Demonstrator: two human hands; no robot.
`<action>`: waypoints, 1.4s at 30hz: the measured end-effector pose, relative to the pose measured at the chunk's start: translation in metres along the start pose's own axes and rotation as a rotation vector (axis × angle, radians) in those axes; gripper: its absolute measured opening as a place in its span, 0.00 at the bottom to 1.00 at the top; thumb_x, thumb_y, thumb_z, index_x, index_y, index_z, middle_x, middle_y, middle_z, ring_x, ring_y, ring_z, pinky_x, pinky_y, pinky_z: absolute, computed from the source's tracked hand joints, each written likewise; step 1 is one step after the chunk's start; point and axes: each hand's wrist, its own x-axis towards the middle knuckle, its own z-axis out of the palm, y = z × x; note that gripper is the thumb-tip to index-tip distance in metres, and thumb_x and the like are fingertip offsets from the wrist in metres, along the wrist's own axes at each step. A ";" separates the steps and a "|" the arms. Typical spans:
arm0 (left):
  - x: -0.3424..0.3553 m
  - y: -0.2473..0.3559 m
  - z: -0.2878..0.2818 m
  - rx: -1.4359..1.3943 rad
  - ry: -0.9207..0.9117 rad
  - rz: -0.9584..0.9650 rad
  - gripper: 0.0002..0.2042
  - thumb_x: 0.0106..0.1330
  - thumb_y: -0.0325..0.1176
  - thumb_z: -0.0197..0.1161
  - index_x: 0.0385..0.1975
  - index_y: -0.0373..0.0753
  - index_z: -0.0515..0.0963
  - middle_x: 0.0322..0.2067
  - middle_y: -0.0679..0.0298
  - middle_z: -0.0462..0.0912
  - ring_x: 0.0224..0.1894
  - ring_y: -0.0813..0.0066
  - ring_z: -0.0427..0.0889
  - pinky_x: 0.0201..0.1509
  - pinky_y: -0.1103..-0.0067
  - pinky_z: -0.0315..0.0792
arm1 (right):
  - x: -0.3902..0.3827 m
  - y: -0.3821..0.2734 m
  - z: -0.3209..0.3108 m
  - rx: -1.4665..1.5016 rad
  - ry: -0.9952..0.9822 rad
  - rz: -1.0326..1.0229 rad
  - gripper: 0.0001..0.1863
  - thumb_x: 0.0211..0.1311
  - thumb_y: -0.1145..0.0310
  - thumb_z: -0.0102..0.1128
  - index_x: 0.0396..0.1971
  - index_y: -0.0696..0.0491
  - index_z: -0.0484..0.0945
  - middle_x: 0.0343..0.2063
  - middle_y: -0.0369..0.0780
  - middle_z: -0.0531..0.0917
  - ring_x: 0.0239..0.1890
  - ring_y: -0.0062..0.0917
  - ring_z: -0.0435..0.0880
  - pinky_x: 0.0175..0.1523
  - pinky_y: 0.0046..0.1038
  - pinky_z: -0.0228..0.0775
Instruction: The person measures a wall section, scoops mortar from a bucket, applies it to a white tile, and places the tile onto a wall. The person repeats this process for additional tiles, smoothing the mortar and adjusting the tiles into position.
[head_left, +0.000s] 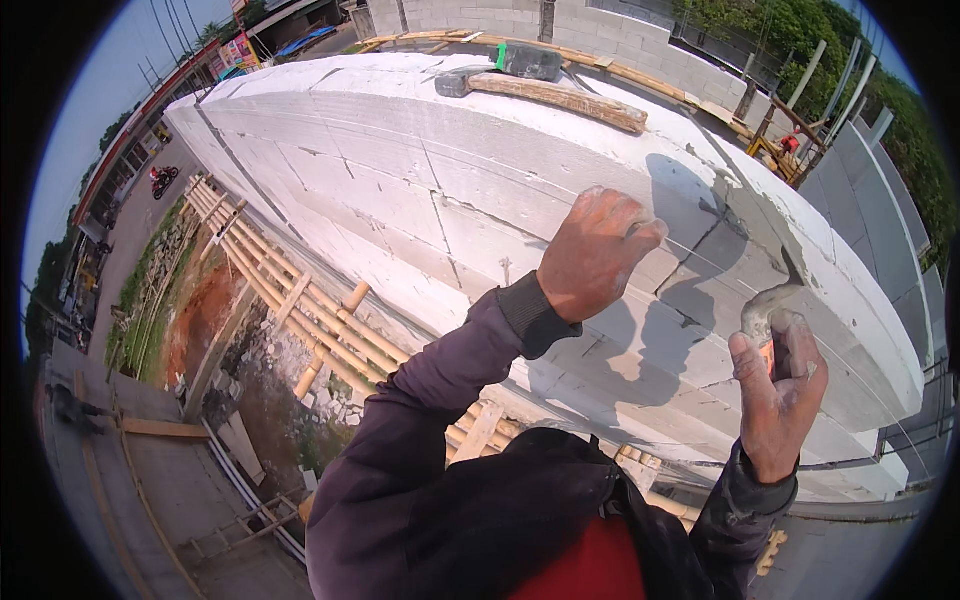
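Observation:
My left hand [598, 255] hangs in front of the white block wall [370, 150], its fingers curled together; whether anything is in them is hidden. To the right, my right hand [782, 390] is closed round a small tool that looks like a trowel [766, 303]. Its mortar-smeared end meets the wall's upper edge, and a bit of orange shows between the fingers. Wet grey mortar [745, 195] lies in the joint just above it. On top of the wall rests a hammer [560, 97] with a worn wooden handle, beside a dark block-shaped object [530, 62] with a green end.
Thin string lines run along the wall face. Bamboo scaffold poles [290, 300] pass below on the left, over rubble and soil. More bamboo [620, 70] lies behind the wall. A motorcycle [163, 181] is on the road at far left. Grey block walls [860, 200] stand at right.

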 end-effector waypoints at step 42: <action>-0.598 0.010 0.205 -0.180 -1.861 -0.318 0.05 0.53 0.37 0.65 0.25 0.45 0.82 0.30 0.56 0.85 0.37 0.55 0.85 0.40 0.62 0.79 | -0.512 0.406 -0.135 -0.756 0.186 1.825 0.32 0.44 0.47 0.73 0.48 0.53 0.82 0.46 0.45 0.85 0.52 0.35 0.84 0.56 0.32 0.76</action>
